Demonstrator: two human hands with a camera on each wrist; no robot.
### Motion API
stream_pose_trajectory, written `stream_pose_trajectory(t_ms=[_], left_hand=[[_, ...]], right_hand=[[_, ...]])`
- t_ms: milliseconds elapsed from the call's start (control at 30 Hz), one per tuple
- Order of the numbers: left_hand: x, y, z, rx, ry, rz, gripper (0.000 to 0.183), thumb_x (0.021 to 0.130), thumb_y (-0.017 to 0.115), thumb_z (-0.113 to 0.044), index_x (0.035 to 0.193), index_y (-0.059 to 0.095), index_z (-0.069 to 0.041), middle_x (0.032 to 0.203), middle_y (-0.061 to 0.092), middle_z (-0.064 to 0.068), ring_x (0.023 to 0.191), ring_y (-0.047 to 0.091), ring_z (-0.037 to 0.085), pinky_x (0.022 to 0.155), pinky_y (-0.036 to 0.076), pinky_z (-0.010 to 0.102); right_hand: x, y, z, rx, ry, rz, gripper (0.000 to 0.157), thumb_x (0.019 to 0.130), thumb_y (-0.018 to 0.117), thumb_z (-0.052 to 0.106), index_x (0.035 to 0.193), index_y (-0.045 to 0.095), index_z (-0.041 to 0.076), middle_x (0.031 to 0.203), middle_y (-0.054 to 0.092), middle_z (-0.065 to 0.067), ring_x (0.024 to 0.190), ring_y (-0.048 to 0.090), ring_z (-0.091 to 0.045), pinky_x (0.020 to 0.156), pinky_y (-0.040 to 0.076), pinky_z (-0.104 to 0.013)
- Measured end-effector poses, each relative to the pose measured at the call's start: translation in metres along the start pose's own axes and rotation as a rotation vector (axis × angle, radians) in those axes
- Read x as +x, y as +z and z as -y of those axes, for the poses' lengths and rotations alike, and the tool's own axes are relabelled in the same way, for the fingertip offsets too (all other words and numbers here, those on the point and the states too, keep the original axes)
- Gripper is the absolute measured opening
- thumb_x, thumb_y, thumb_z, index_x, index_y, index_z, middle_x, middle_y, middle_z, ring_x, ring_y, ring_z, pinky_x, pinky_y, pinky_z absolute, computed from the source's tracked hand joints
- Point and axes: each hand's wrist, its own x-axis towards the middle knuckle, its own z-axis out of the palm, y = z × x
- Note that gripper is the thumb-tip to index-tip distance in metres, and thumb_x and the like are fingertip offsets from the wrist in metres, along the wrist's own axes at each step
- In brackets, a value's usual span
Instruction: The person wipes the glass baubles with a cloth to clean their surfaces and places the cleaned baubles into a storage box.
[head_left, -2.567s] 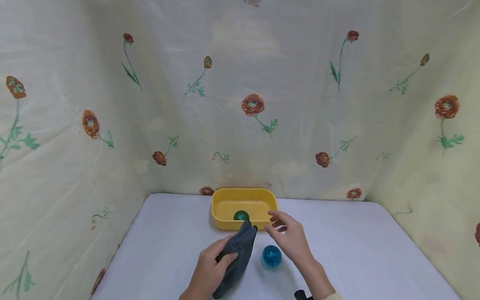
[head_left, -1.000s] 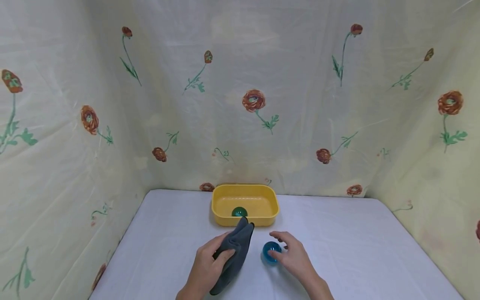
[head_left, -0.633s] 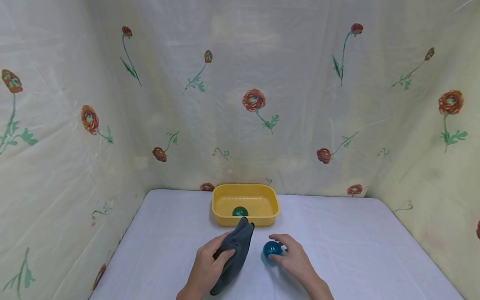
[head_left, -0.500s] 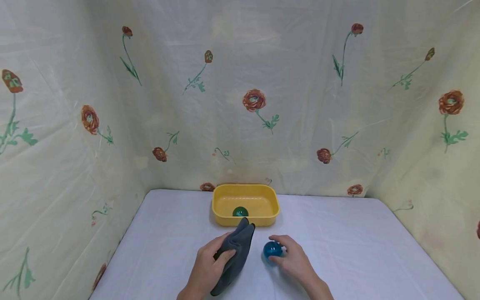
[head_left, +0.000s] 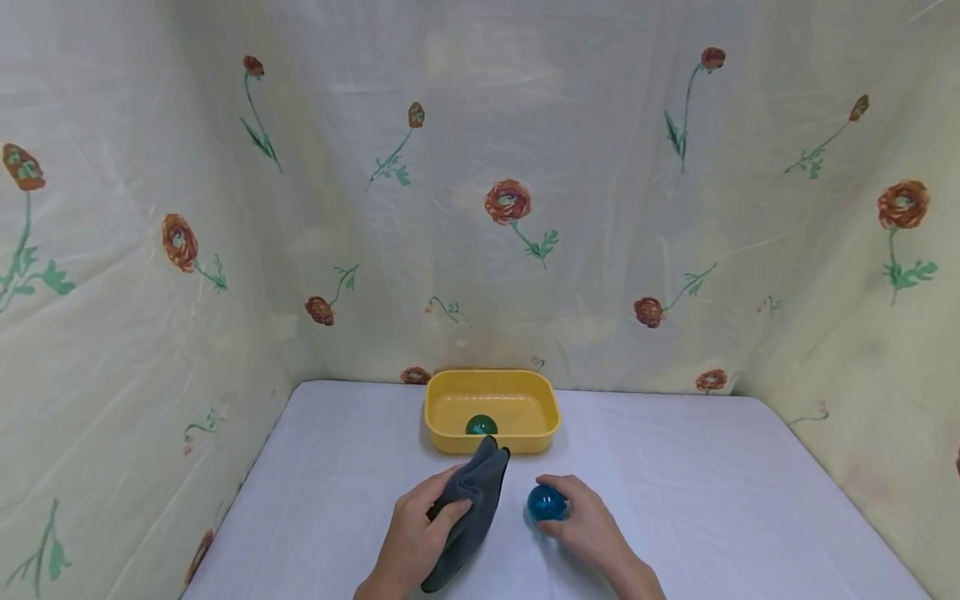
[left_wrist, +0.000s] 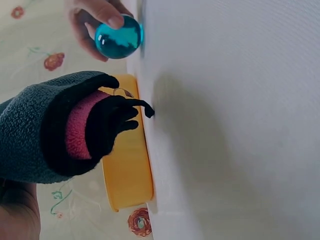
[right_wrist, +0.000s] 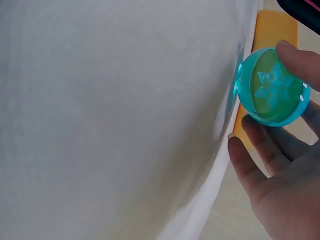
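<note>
My left hand (head_left: 416, 529) grips a folded dark grey cloth (head_left: 472, 521), thumb on top. In the left wrist view the cloth (left_wrist: 42, 120) shows black edging and a pink inner layer. My right hand (head_left: 588, 525) pinches a clear blue ball (head_left: 546, 502) between thumb and fingers, low over the white table and to the right of the cloth. A pale flower-like pattern shows in the ball (right_wrist: 272, 90) in the right wrist view. Behind both hands is a yellow tray (head_left: 442, 443) with a green ball (head_left: 482, 425) in it, partly hidden by the front wall.
A white cloth covers the table (head_left: 720, 492). Pale curtains (head_left: 592, 167) printed with orange flowers hang at the back and on both sides. The tray stands near the table's back edge, and the cloth's tip overlaps its front in the head view.
From beside the tray's right front corner, my right hand has come down to the blue ball and taken it between thumb and fingers. My left hand keeps its grip on the cloth, nearly still.
</note>
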Motion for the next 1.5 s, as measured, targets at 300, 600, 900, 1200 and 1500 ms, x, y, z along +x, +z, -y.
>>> stream_pose_trajectory(t_ms=[300, 600, 900, 1200, 1500], left_hand=[[0.0, 0.002, 0.002, 0.002, -0.016, 0.003, 0.042, 0.096, 0.065, -0.035, 0.136, 0.06, -0.025, 0.133, 0.065, -0.007, 0.126, 0.061, 0.015, 0.106, 0.053, 0.038], [0.003, 0.003, 0.002, -0.009, -0.019, 0.012, 0.042, 0.096, 0.065, -0.034, 0.137, 0.06, -0.023, 0.134, 0.064, -0.007, 0.128, 0.06, 0.016, 0.107, 0.052, 0.039], [0.003, 0.003, 0.002, 0.004, -0.022, 0.012, 0.044, 0.097, 0.063, -0.034, 0.138, 0.058, -0.02, 0.134, 0.064, -0.006, 0.128, 0.06, 0.017, 0.107, 0.053, 0.038], [0.001, 0.003, 0.0, 0.006, -0.026, 0.011, 0.044, 0.097, 0.064, -0.032, 0.138, 0.058, -0.019, 0.134, 0.064, -0.005, 0.128, 0.06, 0.017, 0.107, 0.052, 0.039], [0.001, 0.003, -0.002, 0.006, -0.025, 0.008, 0.043, 0.096, 0.064, -0.033, 0.137, 0.059, -0.021, 0.134, 0.064, -0.005, 0.127, 0.06, 0.017, 0.106, 0.053, 0.04]], right_hand=[[0.0, -0.003, 0.007, -0.022, 0.018, 0.026, 0.059, 0.074, 0.084, 0.011, 0.128, 0.062, 0.018, 0.124, 0.065, -0.007, 0.109, 0.059, -0.027, 0.1, 0.052, -0.058], [0.004, -0.001, 0.007, -0.023, 0.04, 0.022, 0.056, 0.073, 0.085, 0.015, 0.124, 0.064, 0.018, 0.12, 0.066, -0.007, 0.104, 0.059, -0.025, 0.098, 0.053, -0.058], [-0.002, -0.002, 0.011, -0.012, 0.026, -0.01, 0.056, 0.074, 0.085, 0.017, 0.126, 0.063, 0.016, 0.123, 0.065, -0.008, 0.107, 0.06, -0.026, 0.098, 0.054, -0.057], [-0.013, -0.008, 0.017, 0.02, 0.01, -0.077, 0.056, 0.074, 0.086, 0.017, 0.125, 0.063, 0.015, 0.126, 0.066, -0.009, 0.111, 0.06, -0.03, 0.097, 0.055, -0.058], [-0.025, -0.016, 0.03, 0.071, -0.026, -0.12, 0.057, 0.074, 0.086, 0.015, 0.126, 0.063, 0.016, 0.127, 0.065, -0.008, 0.111, 0.061, -0.029, 0.094, 0.058, -0.054]])
